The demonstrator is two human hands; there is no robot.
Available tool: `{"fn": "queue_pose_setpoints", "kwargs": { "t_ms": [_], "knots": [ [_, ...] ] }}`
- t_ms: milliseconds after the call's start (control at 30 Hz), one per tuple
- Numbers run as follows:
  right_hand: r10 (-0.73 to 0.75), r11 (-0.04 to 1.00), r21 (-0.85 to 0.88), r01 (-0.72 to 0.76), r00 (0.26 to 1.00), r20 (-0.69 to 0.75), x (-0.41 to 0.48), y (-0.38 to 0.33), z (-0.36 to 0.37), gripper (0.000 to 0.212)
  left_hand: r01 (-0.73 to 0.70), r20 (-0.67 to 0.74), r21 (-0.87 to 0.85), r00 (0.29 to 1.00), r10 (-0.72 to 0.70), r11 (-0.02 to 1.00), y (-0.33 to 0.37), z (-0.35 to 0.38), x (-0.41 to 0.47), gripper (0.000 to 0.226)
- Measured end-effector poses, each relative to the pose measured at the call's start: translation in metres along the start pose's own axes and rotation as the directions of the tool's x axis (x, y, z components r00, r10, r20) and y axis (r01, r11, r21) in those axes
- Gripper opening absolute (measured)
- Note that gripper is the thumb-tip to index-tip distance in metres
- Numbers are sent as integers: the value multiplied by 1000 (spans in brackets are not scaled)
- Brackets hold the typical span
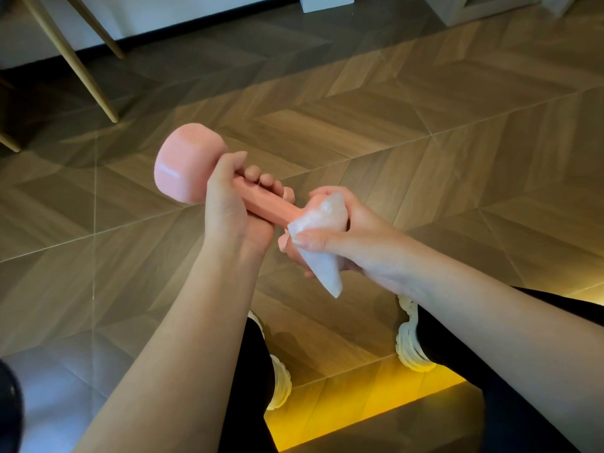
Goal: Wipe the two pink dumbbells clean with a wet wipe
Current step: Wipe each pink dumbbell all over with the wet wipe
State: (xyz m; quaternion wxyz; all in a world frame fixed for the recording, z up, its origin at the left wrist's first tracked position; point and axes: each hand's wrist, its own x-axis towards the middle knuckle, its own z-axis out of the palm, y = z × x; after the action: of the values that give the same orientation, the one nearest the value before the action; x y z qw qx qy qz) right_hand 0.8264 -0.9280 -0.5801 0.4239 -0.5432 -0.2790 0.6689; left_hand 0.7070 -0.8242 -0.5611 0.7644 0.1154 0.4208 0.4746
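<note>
The left hand (228, 204) has its fingers (266, 181) curled tight around the handle of a pink dumbbell (188, 163), thumb stretched up along the far head, fingertips showing over the top of the bar. The right hand (343, 233) is closed over the near head, pressing a white wipe (322, 243) against it; thumb and fingers pinch the cloth so that only slivers of pink show beneath, and a loose corner of the wipe hangs down below the hand. The dumbbell sits at the middle of the frame, held in the air, slanting from its bare far head at centre left down to the covered head at centre right. Both bare forearms run in from the lower edge. Below them, dark trousers and pale shoes (410, 341) rest on a wood floor (392, 125) laid in a chevron pattern. A yellow glow lies along the floor at the bottom. Wooden legs (85, 67) of some furniture stand in the upper left.
</note>
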Motion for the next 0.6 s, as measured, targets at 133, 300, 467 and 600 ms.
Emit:
{"fn": "queue_pose_setpoints", "kwargs": {
  "t_ms": [133,300,467,600],
  "knots": [
    [8,999,35,-8,1000,5,-1,1,2,66,5,3,-20,1000,-5,1000,2,0,-1,33],
    [196,916,334,-225,974,118,2,-3,3,71,-9,90,28,996,6,1000,3,1,-3,54],
    [108,952,274,-137,987,117,0,-1,0,71,31,55,10,998,-32,999,-1,0,2,52],
    [17,994,106,-17,1000,8,0,5,2,69,18,-22,0,1000,-18,1000,-3,0,4,34]
  ]
}}
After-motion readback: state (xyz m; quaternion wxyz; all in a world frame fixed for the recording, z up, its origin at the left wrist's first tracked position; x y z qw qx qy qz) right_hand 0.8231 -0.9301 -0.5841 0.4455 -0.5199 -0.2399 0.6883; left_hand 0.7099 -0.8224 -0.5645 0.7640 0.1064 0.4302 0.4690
